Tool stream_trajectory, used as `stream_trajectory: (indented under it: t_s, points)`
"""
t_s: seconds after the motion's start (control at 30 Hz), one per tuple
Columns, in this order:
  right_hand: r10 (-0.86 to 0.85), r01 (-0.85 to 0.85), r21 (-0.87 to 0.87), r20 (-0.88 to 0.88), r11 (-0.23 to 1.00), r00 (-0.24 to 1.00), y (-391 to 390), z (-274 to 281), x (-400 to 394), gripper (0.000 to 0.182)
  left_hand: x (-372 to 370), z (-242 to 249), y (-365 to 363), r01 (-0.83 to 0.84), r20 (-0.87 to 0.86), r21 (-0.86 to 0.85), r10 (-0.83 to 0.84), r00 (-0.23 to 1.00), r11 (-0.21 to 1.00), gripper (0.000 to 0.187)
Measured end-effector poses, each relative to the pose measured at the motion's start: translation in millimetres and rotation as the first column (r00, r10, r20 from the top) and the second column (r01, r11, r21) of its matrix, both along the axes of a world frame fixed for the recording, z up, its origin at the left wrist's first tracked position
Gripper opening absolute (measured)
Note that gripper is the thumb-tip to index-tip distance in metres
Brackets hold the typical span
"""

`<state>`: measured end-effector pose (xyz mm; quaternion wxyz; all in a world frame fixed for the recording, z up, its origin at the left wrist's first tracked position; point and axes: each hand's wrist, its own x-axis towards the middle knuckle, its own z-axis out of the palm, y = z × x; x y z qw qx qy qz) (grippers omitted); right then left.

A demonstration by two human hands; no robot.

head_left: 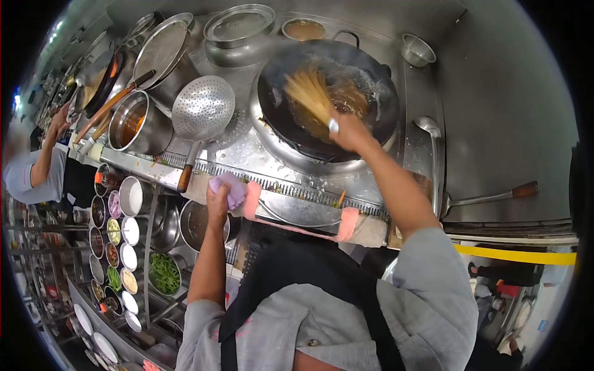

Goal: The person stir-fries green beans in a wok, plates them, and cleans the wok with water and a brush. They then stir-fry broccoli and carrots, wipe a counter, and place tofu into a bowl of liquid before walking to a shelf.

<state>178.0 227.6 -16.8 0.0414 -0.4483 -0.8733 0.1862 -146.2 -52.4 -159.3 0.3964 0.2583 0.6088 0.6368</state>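
My right hand is closed around the handle end of a bamboo wok brush. The brush's splayed bristles reach into a large black wok on the stove, where brownish, foamy water lies. At the counter's front edge, my left hand grips a bunched purple cloth. Just left of that hand is the wooden handle of a perforated skimmer, whose bowl faces up. Pink cloth wraps sit on the front rail beside the left hand.
Right of the wok lie a ladle and a wooden-handled spatula; a small metal bowl stands behind. Pots crowd the left, including a lidded pot and a steel pot. Another person stands far left, beyond several ingredient bowls.
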Motion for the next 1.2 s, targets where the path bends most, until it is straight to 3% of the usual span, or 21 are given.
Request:
stream_trajectory:
  t_s: [0.03, 0.13, 0.2, 0.27, 0.33, 0.37, 0.5, 0.6, 0.67, 0.73, 0.77, 0.83, 0.93, 0.97, 1.0, 1.03, 1.07, 1.1, 1.13, 1.17, 1.2]
  points:
    - [0.077, -0.078, -0.016, -0.021, 0.997, 0.997, -20, 6, 10, 0.062, 0, 9, -3, -0.015, 0.034, 0.001, 0.015, 0.999, 1.000, 0.033]
    - [0.008, 0.006, -0.094, 0.142, 0.996, 0.990, -28, 36, 63, 0.073, 12, 48, -24, -0.031, 0.130, -0.017, 0.033, 0.991, 0.999, 0.039]
    - [-0.132, 0.136, -0.007, 0.198, 0.991, 0.971, 4, 35, 78, 0.073, 22, 78, -21, -0.008, 0.189, -0.039, 0.015, 0.982, 0.999, 0.040]
    - [-0.229, 0.220, 0.129, 0.067, 0.967, 0.971, 54, 3, 68, 0.063, 30, 80, -4, -0.016, 0.244, -0.041, 0.026, 0.969, 0.999, 0.040]
    - [-0.173, 0.187, 0.080, -0.153, 0.979, 0.973, 81, -18, 34, 0.060, 40, 69, 31, -0.014, 0.300, -0.021, 0.020, 0.954, 1.000, 0.038]
    - [-0.187, 0.199, 0.065, -0.152, 0.978, 0.970, 70, -9, 11, 0.058, 45, 59, 50, 0.048, 0.336, -0.022, -0.037, 0.941, 0.999, 0.039]
    - [0.047, -0.049, -0.005, -0.159, 0.999, 0.986, 11, -4, -36, 0.067, 102, 86, 106, 0.245, 0.468, -0.086, -0.178, 0.865, 0.966, 0.043]
    - [0.237, -0.256, -0.137, -0.140, 0.957, 0.961, -31, 33, 18, 0.074, 134, 75, 139, 0.330, 0.549, -0.078, -0.236, 0.802, 0.941, 0.038]
    - [0.228, -0.223, -0.140, 0.020, 0.965, 0.973, -33, 52, 65, 0.074, 152, 96, 145, 0.386, 0.449, -0.082, -0.312, 0.837, 0.919, 0.028]
    - [-0.026, 0.036, -0.053, 0.190, 0.998, 0.981, 10, 42, 87, 0.067, 159, 92, 156, 0.388, 0.591, -0.087, -0.266, 0.761, 0.917, 0.023]
    - [-0.099, 0.096, 0.025, 0.132, 0.995, 0.986, 39, 19, 82, 0.061, 163, 90, 155, 0.389, 0.658, -0.100, -0.233, 0.716, 0.916, 0.020]
    - [-0.198, 0.198, 0.068, -0.001, 0.978, 0.980, 91, -10, 45, 0.050, 166, 93, 155, 0.343, 0.626, -0.137, -0.188, 0.757, 0.929, 0.015]
    - [-0.239, 0.222, -0.098, -0.218, 0.970, 0.946, 68, -10, -17, 0.052, 167, 90, 156, 0.303, 0.559, -0.112, -0.192, 0.807, 0.946, 0.014]
    - [-0.115, 0.128, 0.061, -0.175, 0.990, 0.978, 62, -25, -30, 0.055, 168, 85, 153, 0.286, 0.532, -0.098, -0.193, 0.825, 0.953, 0.014]
    - [-0.027, 0.017, -0.043, -0.242, 0.999, 0.970, 46, -27, -33, 0.058, 168, 83, 153, 0.275, 0.502, -0.076, -0.202, 0.841, 0.958, 0.014]
    - [-0.053, 0.013, -0.148, -0.271, 0.989, 0.961, 6, 5, -30, 0.065, 167, 84, 150, 0.269, 0.490, -0.068, -0.203, 0.848, 0.961, 0.014]
    - [-0.031, -0.025, -0.278, -0.198, 0.960, 0.980, -17, 25, -20, 0.079, 162, 87, 148, 0.266, 0.478, -0.054, -0.209, 0.853, 0.963, 0.013]
    - [0.012, -0.069, -0.324, -0.174, 0.944, 0.985, -36, 38, -7, 0.080, 158, 91, 147, 0.261, 0.466, -0.037, -0.214, 0.859, 0.965, 0.013]
    - [0.210, -0.245, -0.086, -0.295, 0.966, 0.932, -37, 4, 16, 0.081, 157, 100, 142, 0.234, 0.457, 0.015, -0.215, 0.863, 0.972, 0.012]
    - [0.193, -0.251, -0.241, -0.239, 0.937, 0.952, -53, 24, 38, 0.081, 153, 109, 137, 0.255, 0.460, 0.026, -0.238, 0.855, 0.967, 0.012]
    - [0.113, -0.135, -0.460, -0.076, 0.878, 0.991, -79, 75, 54, 0.081, 147, 119, 132, 0.292, 0.423, 0.027, -0.276, 0.863, 0.956, 0.011]
